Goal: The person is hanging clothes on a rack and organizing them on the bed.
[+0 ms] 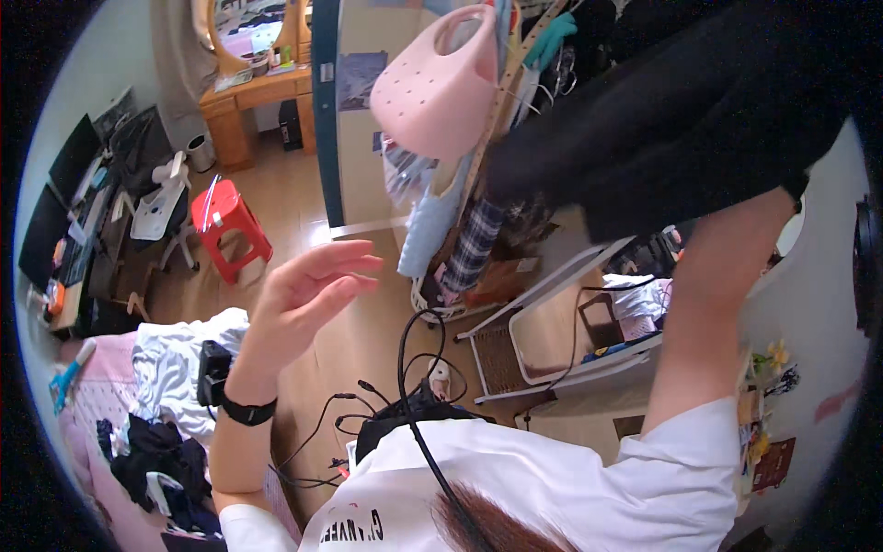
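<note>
Head view: left hand [311, 296] is up in mid-air, empty, fingers loosely curled, thumb apart, touching nothing. Right forearm [706, 276] is raised; the right hand is hidden behind the black garment [671, 129], so can't tell if it's pinching, gripping or just propping the cloth. Garment fills the upper right, left end by the clothes rack [509, 83]; can't tell if they touch.

Risks, my read:
- Slip: only 1 arm at the cloth, left hand well apart. Weak grip = garment drops toward the white-framed stand [497, 359].
- Snag: loose left end could catch the rack post or the plaid cloth [474, 244] below.
- Knock: a swing left could hit the pink basket [432, 101] at the rack's upper left edge, or the light blue item [430, 225] beneath.
- Cable: black cable [435, 463] runs down the white shirt [524, 465] and loops out ahead; an arm sweep could hook it.
- Black wrist device [214, 373] on the left wrist sticks out; cloth could catch.

Farther out: white garment [179, 373] at the bed's far right corner, dark clothes [161, 460] nearer its right edge, red stool [232, 230] beyond.
</note>
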Action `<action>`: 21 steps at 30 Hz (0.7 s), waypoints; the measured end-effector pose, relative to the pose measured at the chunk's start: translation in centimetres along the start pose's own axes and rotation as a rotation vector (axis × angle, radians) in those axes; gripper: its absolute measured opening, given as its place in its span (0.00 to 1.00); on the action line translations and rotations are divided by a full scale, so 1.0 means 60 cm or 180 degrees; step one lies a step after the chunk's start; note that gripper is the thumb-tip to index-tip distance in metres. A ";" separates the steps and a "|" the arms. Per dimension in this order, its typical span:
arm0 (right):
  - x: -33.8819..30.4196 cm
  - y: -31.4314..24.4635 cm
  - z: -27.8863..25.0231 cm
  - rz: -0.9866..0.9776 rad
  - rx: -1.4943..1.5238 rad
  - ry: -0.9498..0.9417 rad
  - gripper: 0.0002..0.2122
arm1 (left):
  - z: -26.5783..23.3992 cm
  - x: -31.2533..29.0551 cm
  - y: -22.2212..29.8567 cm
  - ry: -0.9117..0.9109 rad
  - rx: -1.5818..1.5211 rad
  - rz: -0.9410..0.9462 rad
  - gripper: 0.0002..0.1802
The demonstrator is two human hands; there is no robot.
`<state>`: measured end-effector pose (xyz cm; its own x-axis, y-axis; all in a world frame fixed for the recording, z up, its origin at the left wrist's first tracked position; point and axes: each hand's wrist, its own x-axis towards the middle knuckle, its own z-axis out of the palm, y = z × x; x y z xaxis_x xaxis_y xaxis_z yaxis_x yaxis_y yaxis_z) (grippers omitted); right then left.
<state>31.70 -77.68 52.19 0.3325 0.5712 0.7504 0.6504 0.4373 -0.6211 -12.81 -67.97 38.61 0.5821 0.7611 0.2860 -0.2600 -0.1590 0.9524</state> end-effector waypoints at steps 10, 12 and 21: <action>-0.192 -0.169 0.449 0.0227 0.3178 -0.2498 0.15 | -0.003 -0.003 -0.106 0.0069 -0.1916 -0.1083 0.38; -0.216 -0.151 0.501 0.0990 0.2809 -0.2693 0.13 | -0.008 -0.020 -0.144 -0.0074 -0.2245 -0.1230 0.37; -0.346 -0.110 0.575 0.1278 0.2515 -0.3665 0.16 | -0.100 -0.162 -0.201 0.1739 -0.1510 -0.1397 0.16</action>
<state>-3.06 -68.46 32.89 -0.5711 0.8085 0.1419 -0.0177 0.1607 -0.9869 -19.96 -69.68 23.69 0.2835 0.9086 -0.3066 -0.4643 0.4098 0.7851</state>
